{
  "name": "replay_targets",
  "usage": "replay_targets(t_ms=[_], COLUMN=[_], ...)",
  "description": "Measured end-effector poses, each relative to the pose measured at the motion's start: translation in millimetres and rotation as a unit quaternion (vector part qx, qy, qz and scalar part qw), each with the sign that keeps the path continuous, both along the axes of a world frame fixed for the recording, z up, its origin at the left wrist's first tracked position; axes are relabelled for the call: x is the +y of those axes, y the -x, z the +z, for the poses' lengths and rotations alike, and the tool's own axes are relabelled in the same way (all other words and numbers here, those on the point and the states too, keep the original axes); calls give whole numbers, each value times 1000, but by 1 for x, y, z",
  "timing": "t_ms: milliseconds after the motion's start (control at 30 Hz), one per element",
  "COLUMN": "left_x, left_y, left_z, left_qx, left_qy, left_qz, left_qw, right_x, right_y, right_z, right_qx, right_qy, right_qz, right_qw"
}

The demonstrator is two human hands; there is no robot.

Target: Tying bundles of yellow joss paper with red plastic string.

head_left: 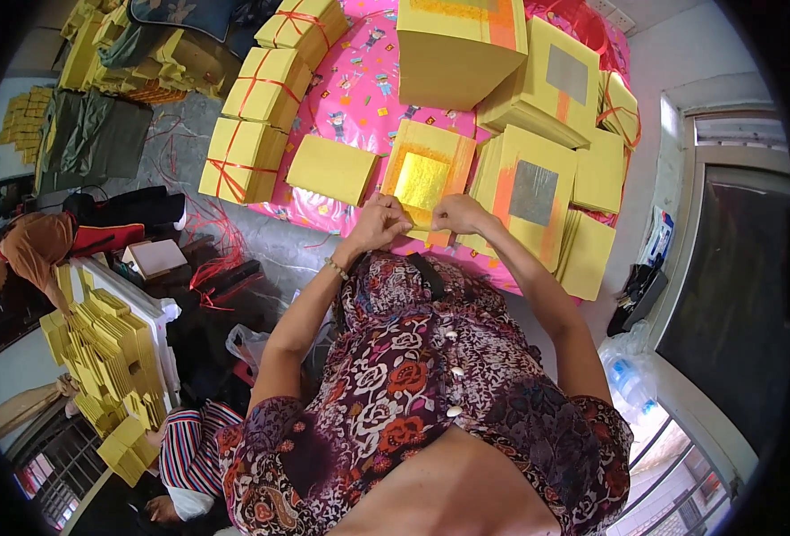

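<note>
A yellow paper sheet with a shiny gold foil square [420, 181] and orange bands lies in front of me on a pink table cover. At its near left corner my left hand [380, 223] is closed, thumb and fingers pinching the edge. My right hand [460, 215] is curled closed at the near right corner, its fingertips partly hidden. The near edge appears bent up between the hands. Left of the sheet lies a plain yellow paper stack [332, 170]. To the right, beside my right forearm, is a fanned stack of yellow sheets with silver squares [532, 192].
Tall yellow paper stacks [455, 58] stand at the far side of the pink-covered table [346, 85]. Red-tied yellow bundles [250, 147] line its left edge. Red strings [225, 255] litter the floor. Two people work at left around a table of folded yellow paper [113, 348].
</note>
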State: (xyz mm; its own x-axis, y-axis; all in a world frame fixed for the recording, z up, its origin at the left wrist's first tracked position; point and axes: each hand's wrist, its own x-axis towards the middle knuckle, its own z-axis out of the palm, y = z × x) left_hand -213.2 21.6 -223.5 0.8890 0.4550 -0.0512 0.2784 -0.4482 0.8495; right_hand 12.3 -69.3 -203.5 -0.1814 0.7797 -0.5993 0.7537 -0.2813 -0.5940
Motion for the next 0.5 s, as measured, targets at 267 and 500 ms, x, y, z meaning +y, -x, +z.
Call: replay_targets(t_ms=[267,500], left_x=[-2,3], left_y=[0,-11], left_z=[7,27], left_qx=[-5,51], left_qy=[-54,-195], left_qz=[-4,-56], left_qw=[999,978], right_x=[-6,-13], right_y=[9,3], right_z=[4,11], right_qx=[-69,-12], right_qy=[-19,-66], right_qz=[-12,-58], right_qw=[997,996])
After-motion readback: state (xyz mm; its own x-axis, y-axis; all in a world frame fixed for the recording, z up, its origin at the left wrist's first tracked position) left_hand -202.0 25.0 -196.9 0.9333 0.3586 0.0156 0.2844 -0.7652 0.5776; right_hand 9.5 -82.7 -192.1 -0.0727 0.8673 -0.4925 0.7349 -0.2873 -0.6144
